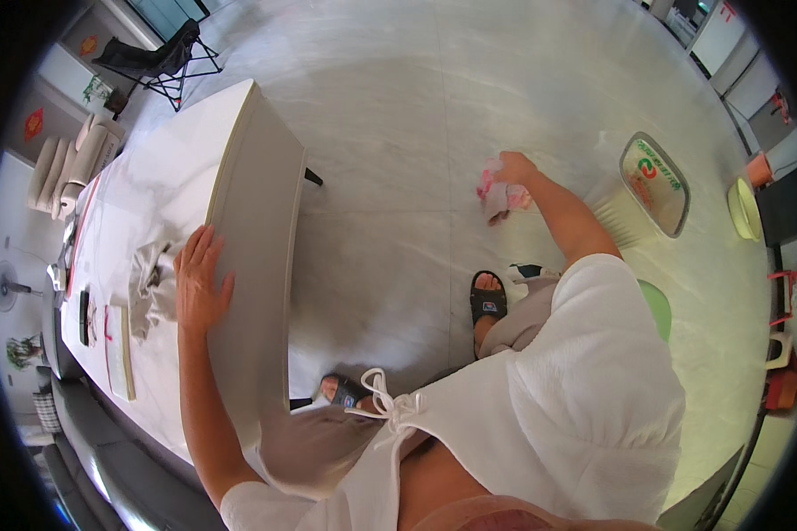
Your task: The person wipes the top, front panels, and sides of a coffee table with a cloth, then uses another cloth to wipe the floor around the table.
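Note:
My right hand grips a bunched pink and grey cloth, which hangs from it in front of the trash bin. My left hand rests on the edge of the white marble-patterned table, fingers slightly apart. Beside its fingertips a crumpled beige cloth lies on the tabletop. To the right of the pink cloth stands the bin with a grey rim; part of its side is hidden by my right arm.
A book and a dark phone-like object lie on the table. Behind it stands a black folding chair. A yellow-green basin is at the far right, a green stool-like object beside me, a grey sofa at lower left.

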`<state>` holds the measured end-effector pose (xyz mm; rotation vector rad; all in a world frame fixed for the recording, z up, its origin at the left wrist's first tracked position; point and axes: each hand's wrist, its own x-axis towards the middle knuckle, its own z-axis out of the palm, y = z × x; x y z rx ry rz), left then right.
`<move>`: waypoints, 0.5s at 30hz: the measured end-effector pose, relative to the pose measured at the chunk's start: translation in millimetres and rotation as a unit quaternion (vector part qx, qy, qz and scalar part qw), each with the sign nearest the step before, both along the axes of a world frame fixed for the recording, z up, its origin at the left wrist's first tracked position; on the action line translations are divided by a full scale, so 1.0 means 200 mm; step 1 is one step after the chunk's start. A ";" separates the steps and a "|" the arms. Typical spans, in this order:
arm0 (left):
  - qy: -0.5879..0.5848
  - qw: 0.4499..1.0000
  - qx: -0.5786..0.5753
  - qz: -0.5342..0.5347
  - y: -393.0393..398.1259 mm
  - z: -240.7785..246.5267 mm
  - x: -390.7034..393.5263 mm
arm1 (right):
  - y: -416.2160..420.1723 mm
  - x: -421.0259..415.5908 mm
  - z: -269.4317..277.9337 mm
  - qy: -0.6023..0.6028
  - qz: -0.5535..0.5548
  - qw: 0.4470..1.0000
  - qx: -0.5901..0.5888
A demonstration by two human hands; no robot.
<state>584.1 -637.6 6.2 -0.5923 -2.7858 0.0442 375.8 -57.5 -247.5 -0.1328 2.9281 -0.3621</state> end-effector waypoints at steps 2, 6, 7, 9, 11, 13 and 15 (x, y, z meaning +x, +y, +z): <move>0.000 0.999 0.036 -0.004 -0.05 0.00 0.02 | -0.17 0.11 0.16 0.002 0.014 1.000 -0.016; 0.015 0.993 0.114 -0.035 -0.16 -0.05 0.01 | -0.31 0.18 0.37 0.042 0.060 0.997 -0.020; 0.019 0.990 0.134 -0.046 -0.18 -0.07 -0.01 | -0.33 0.19 0.41 0.051 0.057 0.997 -0.021; 0.028 0.988 0.147 -0.045 -0.20 -0.09 -0.03 | -0.38 0.24 0.50 0.070 0.058 0.996 -0.021; 0.023 0.986 0.159 -0.047 -0.18 -0.11 -0.04 | -0.39 0.30 0.50 0.070 0.072 0.995 0.003; 0.015 0.985 0.163 -0.052 -0.15 -0.09 -0.05 | -0.43 0.37 0.55 0.063 0.094 0.994 0.000; 0.022 0.988 0.149 -0.031 -0.15 -0.07 -0.02 | -0.49 0.48 0.63 0.042 0.117 0.992 -0.026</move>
